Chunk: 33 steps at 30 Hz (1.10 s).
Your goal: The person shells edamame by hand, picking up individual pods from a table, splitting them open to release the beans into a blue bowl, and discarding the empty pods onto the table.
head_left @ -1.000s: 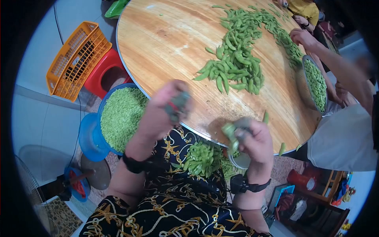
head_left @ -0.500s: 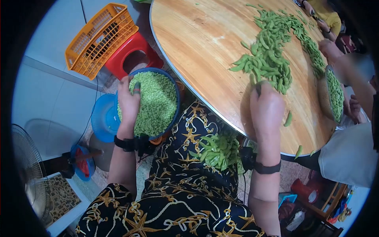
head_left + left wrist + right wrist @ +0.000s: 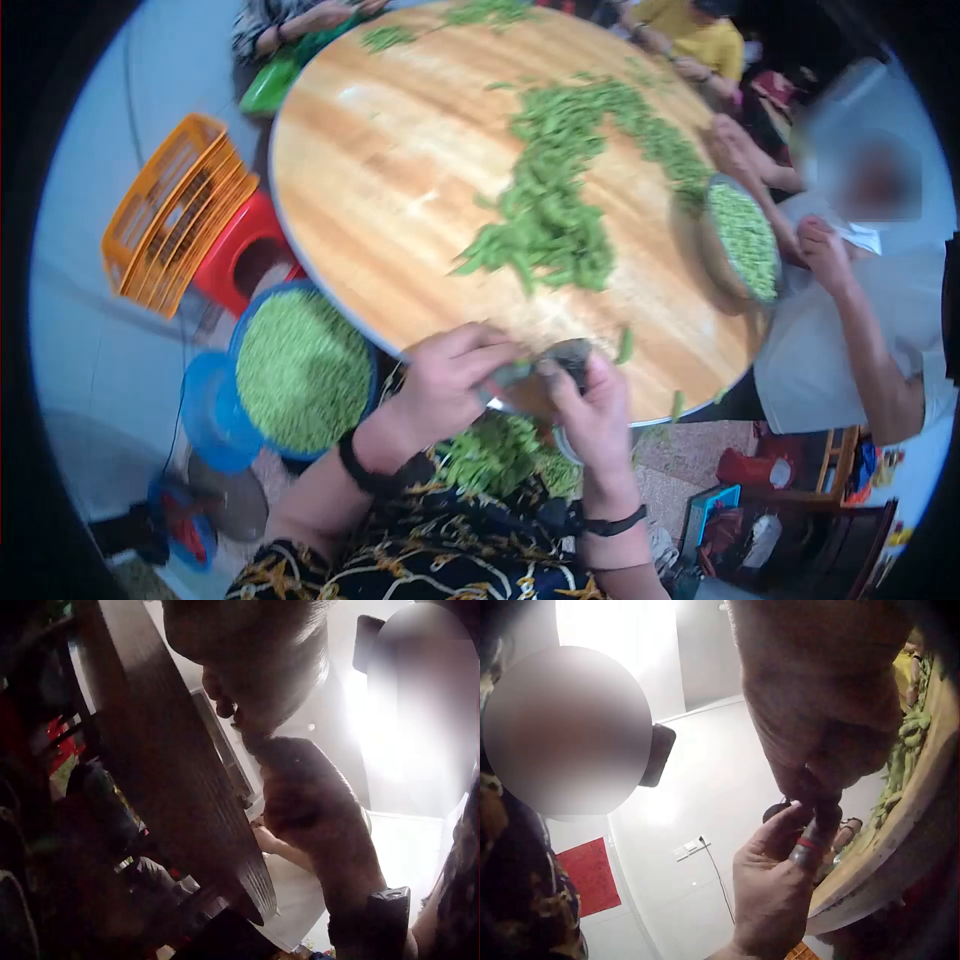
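Observation:
Both hands meet above the table's near edge. My left hand point(image 3: 445, 385) pinches one end of a small, blurred green pod point(image 3: 521, 368); a dark cover with a red band point(image 3: 805, 843) is on one of its fingers in the right wrist view. My right hand point(image 3: 595, 410) holds the pod's other side with curled fingers, mostly hiding it, and wears a dark finger cover too. Beyond them a pile of green pods point(image 3: 550, 220) lies on the round wooden table point(image 3: 390, 190). A blue basin of shelled beans point(image 3: 300, 370) stands left of the table.
Leafy green pods point(image 3: 490, 455) lie at the lap below the table edge. An orange crate point(image 3: 165, 215) rests by a red stool point(image 3: 235, 250), with a blue tub point(image 3: 215, 410) below. Across the right side, a person's arm point(image 3: 850, 310) is near a bowl of beans point(image 3: 742, 240).
My left hand has come from the bean basin to meet my right hand. My right hand has drawn back from the pod pile toward the near edge. The head view has shifted.

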{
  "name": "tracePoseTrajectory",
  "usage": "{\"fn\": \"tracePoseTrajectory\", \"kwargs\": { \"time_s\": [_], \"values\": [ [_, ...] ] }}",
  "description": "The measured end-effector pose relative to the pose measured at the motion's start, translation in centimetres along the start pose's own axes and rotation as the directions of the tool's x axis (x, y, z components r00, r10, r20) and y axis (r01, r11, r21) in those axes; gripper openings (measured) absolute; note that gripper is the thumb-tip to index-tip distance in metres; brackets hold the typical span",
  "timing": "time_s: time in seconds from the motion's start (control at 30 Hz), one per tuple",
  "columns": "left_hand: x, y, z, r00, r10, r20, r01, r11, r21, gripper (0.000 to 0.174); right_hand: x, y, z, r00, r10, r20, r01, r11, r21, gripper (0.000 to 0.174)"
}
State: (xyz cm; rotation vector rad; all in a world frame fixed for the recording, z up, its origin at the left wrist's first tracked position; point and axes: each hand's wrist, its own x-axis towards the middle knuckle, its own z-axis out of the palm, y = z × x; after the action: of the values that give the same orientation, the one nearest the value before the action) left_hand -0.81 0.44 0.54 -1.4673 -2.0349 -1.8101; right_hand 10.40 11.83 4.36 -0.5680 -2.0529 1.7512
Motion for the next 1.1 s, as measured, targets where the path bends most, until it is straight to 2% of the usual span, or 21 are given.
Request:
{"fn": "tracePoseTrajectory", "kwargs": {
  "time_s": [0.03,0.07,0.1,0.13,0.2,0.27,0.3,0.4,0.6,0.63,0.67,0.7,0.77,0.8,0.83,0.87,0.9,0.93,1.0,1.03,1.1],
  "values": [
    [0.3,0.6,-0.1,0.994,-0.106,0.025,0.109,0.987,-0.114,0.016,0.3,0.4,0.0,0.999,-0.022,-0.038,0.024,0.998,0.056,0.010],
    [0.4,0.9,0.2,0.984,-0.178,0.030,0.180,0.959,-0.217,0.015,0.7,0.4,-0.6,0.995,-0.082,0.055,0.085,0.995,-0.053,0.014],
    [0.4,1.2,0.4,0.965,-0.259,0.043,0.259,0.915,-0.309,0.014,0.5,-0.2,-0.9,0.970,0.162,0.181,-0.187,0.973,0.134,0.019],
    [0.4,1.4,0.4,0.968,-0.244,0.050,0.247,0.918,-0.310,0.014,0.4,-0.6,-0.9,0.951,0.179,0.252,-0.226,0.959,0.173,0.021],
    [0.5,1.7,0.4,0.887,-0.448,0.117,0.460,0.827,-0.323,0.009,0.2,-0.6,-1.3,0.931,0.186,0.316,-0.261,0.941,0.214,0.023],
    [0.2,1.4,0.8,0.882,-0.457,0.111,0.462,0.798,-0.386,0.006,0.2,0.2,-1.9,0.879,0.179,0.443,-0.308,0.921,0.240,0.026],
    [0.0,1.1,1.0,0.873,-0.476,0.103,0.469,0.762,-0.447,0.005,0.1,0.2,-1.9,0.884,0.173,0.435,-0.300,0.922,0.244,0.026],
    [-0.3,0.3,1.2,0.892,-0.443,0.093,0.443,0.811,-0.384,0.002,-0.1,0.4,-1.9,0.847,0.267,0.460,-0.466,0.790,0.399,0.025],
    [0.0,1.2,1.7,0.927,-0.374,0.040,0.371,0.892,-0.258,0.004,-0.3,1.5,-1.6,0.895,0.193,0.401,-0.344,0.872,0.348,0.017],
    [0.2,2.0,1.6,0.865,-0.481,0.143,0.475,0.692,-0.544,0.006,-0.4,1.3,-1.6,0.896,0.188,0.401,-0.340,0.872,0.351,0.017],
    [0.4,2.3,1.4,0.797,-0.538,0.276,0.529,0.399,-0.749,0.008,-0.5,1.0,-1.4,0.883,0.222,0.415,-0.396,0.826,0.401,0.017],
    [0.5,2.2,1.3,0.798,-0.536,0.274,0.527,0.403,-0.748,0.008,-0.5,0.8,-1.3,0.867,0.254,0.430,-0.448,0.774,0.447,0.016],
    [0.5,1.7,1.0,0.809,-0.434,0.398,0.514,0.191,-0.836,0.008,-0.5,0.8,-1.3,0.849,0.295,0.438,-0.498,0.725,0.476,0.016],
    [0.3,1.5,1.2,0.809,-0.433,0.398,0.514,0.192,-0.836,0.008,-0.5,0.7,-1.2,0.829,0.340,0.445,-0.545,0.670,0.504,0.016],
    [-0.1,1.3,1.5,0.821,-0.466,0.329,0.536,0.430,-0.727,0.007,-0.6,0.5,-1.3,0.829,0.338,0.445,-0.544,0.670,0.505,0.016],
    [-0.2,1.3,1.6,0.840,-0.480,0.254,0.532,0.633,-0.563,0.007,-0.5,0.4,-1.3,0.895,0.287,0.342,-0.399,0.857,0.325,0.015],
    [-0.1,1.7,1.6,0.841,-0.479,0.251,0.530,0.635,-0.562,0.007,-0.5,0.2,-1.3,0.946,0.199,0.256,-0.232,0.967,0.104,0.015],
    [0.1,2.4,1.6,0.847,-0.490,0.205,0.524,0.703,-0.482,0.007,-0.6,0.5,-1.1,0.946,0.197,0.258,-0.230,0.968,0.105,0.015],
    [0.2,2.3,1.4,0.856,-0.489,0.169,0.512,0.755,-0.410,0.013,-0.7,1.5,-1.0,0.994,0.023,0.102,0.004,0.966,-0.258,0.015],
    [0.3,2.4,1.3,0.856,-0.488,0.169,0.511,0.755,-0.411,0.013,-0.6,1.6,-1.0,0.995,0.023,0.102,0.004,0.966,-0.259,0.015],
    [0.4,2.6,0.9,0.838,-0.495,0.231,0.539,0.685,-0.490,0.015,-0.2,1.4,-1.2,0.982,0.143,0.126,-0.146,0.989,0.019,0.014]
  ]
}}
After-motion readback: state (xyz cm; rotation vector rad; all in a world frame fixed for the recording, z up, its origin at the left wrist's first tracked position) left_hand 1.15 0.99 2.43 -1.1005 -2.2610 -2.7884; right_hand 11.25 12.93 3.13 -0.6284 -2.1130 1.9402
